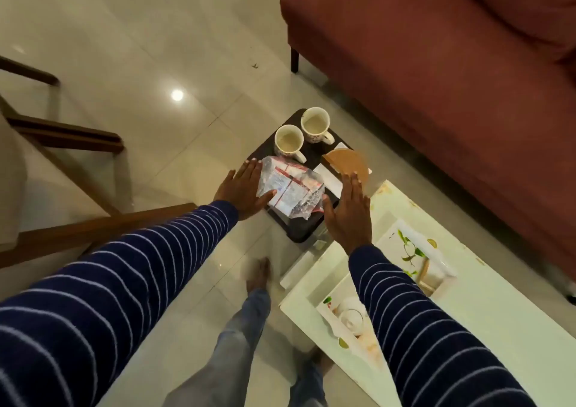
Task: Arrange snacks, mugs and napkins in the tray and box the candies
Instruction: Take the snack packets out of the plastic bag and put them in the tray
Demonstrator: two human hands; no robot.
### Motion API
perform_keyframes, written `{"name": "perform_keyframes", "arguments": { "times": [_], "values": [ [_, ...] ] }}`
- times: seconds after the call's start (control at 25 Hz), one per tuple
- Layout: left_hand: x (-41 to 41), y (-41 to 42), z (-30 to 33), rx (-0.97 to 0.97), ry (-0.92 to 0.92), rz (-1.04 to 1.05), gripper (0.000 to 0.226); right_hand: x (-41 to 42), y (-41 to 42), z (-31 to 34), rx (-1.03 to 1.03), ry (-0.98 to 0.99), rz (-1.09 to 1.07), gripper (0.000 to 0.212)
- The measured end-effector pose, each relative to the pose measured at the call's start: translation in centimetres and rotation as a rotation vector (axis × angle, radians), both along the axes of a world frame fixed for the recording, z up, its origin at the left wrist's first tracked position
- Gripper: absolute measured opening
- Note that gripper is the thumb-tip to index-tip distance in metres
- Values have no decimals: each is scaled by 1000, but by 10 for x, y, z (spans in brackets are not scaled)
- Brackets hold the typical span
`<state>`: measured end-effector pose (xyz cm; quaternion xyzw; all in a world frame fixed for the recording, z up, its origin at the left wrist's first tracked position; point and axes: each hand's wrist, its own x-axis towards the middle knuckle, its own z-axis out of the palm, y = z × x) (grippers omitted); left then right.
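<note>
**Tray nearly loaded, candies unboxed**

Two mugs (301,134) stand at the far end of the dark tray (300,230), snack packets (290,190) near, napkins (328,177) right. Left hand (243,190) and right hand (349,210) flank it, fingers straight, apparently holding nothing. Boxing the candies seems left.

A dark tray (299,230) carries two white mugs (289,142) side by side at its far end, both upright, handles to the right. A clear snack bag (290,188) of red-and-white packets lies nearer. White napkins (328,177) and a brown fan-shaped piece (347,163) lie along the right.
</note>
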<state>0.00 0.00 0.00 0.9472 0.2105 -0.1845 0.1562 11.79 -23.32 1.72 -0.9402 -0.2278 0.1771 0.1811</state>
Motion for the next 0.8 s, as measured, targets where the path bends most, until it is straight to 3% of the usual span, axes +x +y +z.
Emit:
{"name": "perform_keyframes", "arguments": {
  "times": [0.24,0.52,0.64,0.8],
  "values": [
    [30,28,-50,-154,43,142,88,17,33,-59,64,484,-27,76],
    [51,24,-94,-550,-5,308,106,35,47,-108,155,680,-199,93],
    [57,25,-106,-589,-88,397,103,39,52,-120,225,729,-241,88],
    [63,31,-110,-812,10,563,90,38,56,-124,275,712,-253,80]
  ]
}}
